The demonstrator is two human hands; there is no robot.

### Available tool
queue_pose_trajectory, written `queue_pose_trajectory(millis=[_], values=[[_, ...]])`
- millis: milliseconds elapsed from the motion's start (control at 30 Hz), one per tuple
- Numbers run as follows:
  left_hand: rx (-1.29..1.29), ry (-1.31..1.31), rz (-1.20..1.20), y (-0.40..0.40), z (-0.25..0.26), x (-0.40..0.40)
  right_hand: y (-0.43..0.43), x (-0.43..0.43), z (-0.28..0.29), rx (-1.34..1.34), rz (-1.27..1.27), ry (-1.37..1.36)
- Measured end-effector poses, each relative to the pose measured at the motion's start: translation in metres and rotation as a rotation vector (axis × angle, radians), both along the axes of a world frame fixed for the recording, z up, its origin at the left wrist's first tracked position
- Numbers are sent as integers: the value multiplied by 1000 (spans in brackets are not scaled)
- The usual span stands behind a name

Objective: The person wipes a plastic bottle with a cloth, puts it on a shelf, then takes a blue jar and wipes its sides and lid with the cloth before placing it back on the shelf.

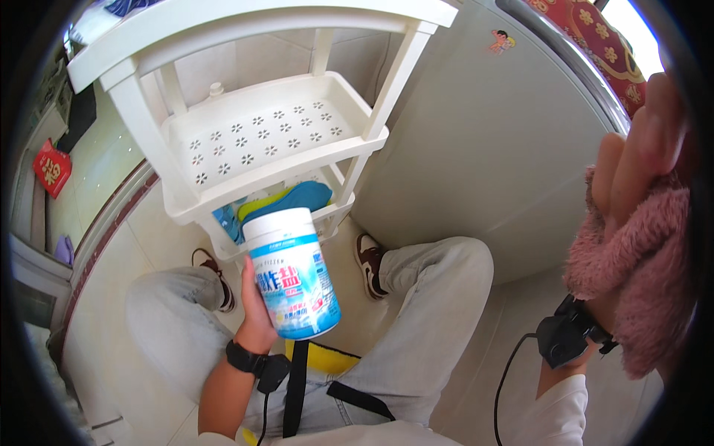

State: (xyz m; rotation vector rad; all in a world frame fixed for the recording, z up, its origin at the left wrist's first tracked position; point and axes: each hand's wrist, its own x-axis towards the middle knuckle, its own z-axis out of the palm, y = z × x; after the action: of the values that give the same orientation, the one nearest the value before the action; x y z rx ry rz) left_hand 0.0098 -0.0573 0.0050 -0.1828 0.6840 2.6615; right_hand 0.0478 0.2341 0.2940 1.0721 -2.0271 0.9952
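Note:
My left hand grips a white and blue plastic tub that bears printed writing, its white lid on. The tub is held slightly tilted above my lap. At the far right, my right hand is raised with a fluffy pink cloth bunched in it. Part of that hand is cut off by the dark rim of the picture. Before me stands a white plastic shelf rack, and its perforated middle tier holds nothing that I can see.
Blue and yellow-green items lie on a lower tier. A grey cabinet-like appliance with a red patterned cloth on top stands to the right. A red bag and a purple item are at the left. Black cables hang from both wrists.

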Motion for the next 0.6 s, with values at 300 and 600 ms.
queue_pose_trajectory(millis=[300,600], values=[[38,97,-16,2,10,6,-13,7,1,-65,164,-98],[-165,319,73,-5,-4,0,-77,-22,-84,-288,-21,-1196]])
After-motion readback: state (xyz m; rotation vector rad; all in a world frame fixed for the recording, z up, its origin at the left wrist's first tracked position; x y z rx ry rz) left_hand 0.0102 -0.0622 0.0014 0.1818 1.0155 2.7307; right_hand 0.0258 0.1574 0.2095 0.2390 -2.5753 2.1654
